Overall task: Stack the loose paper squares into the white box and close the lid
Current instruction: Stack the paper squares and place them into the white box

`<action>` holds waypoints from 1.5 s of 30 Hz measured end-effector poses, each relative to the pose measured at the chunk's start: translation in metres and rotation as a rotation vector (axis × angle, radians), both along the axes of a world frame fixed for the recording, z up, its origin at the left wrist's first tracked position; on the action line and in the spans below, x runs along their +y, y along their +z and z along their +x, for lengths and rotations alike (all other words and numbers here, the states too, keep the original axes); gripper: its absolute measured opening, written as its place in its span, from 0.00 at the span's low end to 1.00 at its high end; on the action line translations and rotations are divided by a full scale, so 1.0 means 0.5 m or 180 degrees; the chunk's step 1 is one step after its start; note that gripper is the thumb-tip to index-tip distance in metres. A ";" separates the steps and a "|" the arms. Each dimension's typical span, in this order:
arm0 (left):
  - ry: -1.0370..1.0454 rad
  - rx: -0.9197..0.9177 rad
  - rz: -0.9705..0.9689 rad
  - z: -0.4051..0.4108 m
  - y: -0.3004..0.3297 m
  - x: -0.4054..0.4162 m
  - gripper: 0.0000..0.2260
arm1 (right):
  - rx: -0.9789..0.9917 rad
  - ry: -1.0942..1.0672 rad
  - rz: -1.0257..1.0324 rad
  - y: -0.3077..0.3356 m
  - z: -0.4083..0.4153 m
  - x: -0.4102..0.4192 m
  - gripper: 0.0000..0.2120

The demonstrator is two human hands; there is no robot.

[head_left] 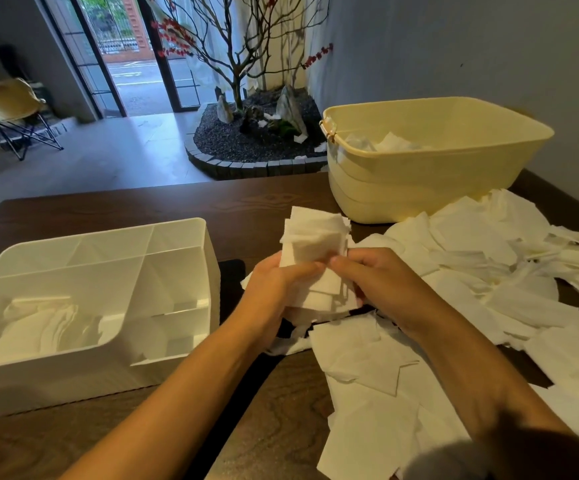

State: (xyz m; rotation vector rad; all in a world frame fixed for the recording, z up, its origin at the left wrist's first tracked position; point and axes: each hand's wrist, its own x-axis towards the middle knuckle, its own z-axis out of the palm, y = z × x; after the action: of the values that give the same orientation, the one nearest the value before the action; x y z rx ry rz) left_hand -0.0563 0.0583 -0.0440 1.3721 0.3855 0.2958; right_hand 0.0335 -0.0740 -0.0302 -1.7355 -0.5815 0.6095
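Observation:
A stack of white paper squares (315,244) is held upright between both hands above the table's middle. My left hand (274,289) grips its left side, and my right hand (374,275) grips its right side with the fingers curled round it. The white box (177,237) stands open at the left, divided into compartments. Several paper squares (46,327) lie in its large near compartment. Loose paper squares (471,271) cover the table to the right and in front of my hands. No lid is visible.
A pale yellow tub (419,181) with some paper inside stands at the back right. The dark wooden table (142,209) ends at its far edge; beyond it are a stone planter with a bare tree (246,133) and a folding chair (14,112).

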 end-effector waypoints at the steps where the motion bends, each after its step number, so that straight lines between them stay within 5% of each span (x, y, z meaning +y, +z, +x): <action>1: 0.0169 -0.0103 -0.0223 0.001 -0.004 0.000 0.12 | 0.0027 -0.0155 0.0034 -0.004 0.003 0.003 0.18; 5: 0.0779 -0.0047 -0.0547 0.009 -0.023 0.007 0.10 | -0.1056 -0.1199 -0.0657 -0.045 0.033 0.020 0.14; 9: 0.0943 0.0038 -0.0503 0.017 -0.037 0.010 0.15 | -0.1799 -0.1003 -0.1969 -0.069 0.031 0.037 0.25; 13: 0.0885 -0.0004 -0.0368 0.016 -0.038 0.013 0.20 | -0.2027 -0.0864 -0.2503 -0.066 0.034 0.039 0.23; 18: 0.0785 0.0011 -0.0217 0.014 -0.040 0.009 0.16 | -0.1843 -0.0930 -0.1966 -0.055 0.049 0.012 0.15; 23: 0.1411 -0.0215 -0.0619 0.014 -0.045 0.009 0.15 | -0.1669 -0.1154 -0.0685 -0.029 0.049 -0.009 0.06; 26: 0.1655 -0.0358 -0.0707 0.011 -0.040 0.010 0.19 | -0.1667 -0.0756 -0.0595 -0.017 0.020 -0.005 0.03; 28: 0.1842 -0.0382 -0.0528 0.011 -0.039 0.012 0.17 | -0.1508 -0.0313 -0.0854 -0.025 -0.008 0.007 0.08; 31: 0.2064 -0.0457 -0.0298 0.014 -0.039 0.017 0.13 | -0.1842 0.0167 -0.1743 -0.050 -0.029 0.032 0.29; 33: 0.2153 -0.0432 -0.0160 0.016 -0.037 0.020 0.13 | -0.2073 0.0181 -0.1987 -0.053 -0.032 0.045 0.31; 39: 0.2157 -0.0401 -0.0123 0.016 -0.039 0.017 0.09 | -0.1644 -0.0307 -0.1098 -0.045 -0.005 0.024 0.11; 45: 0.2149 -0.0398 -0.0236 0.017 -0.039 0.017 0.10 | -0.2066 -0.0852 -0.0273 -0.031 0.013 0.012 0.07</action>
State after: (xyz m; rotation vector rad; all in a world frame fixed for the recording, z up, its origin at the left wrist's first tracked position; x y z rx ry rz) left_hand -0.0481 0.0666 -0.0635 1.1093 0.7429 0.9081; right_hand 0.0402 -0.0680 -0.0456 -2.0502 -0.7527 -0.1372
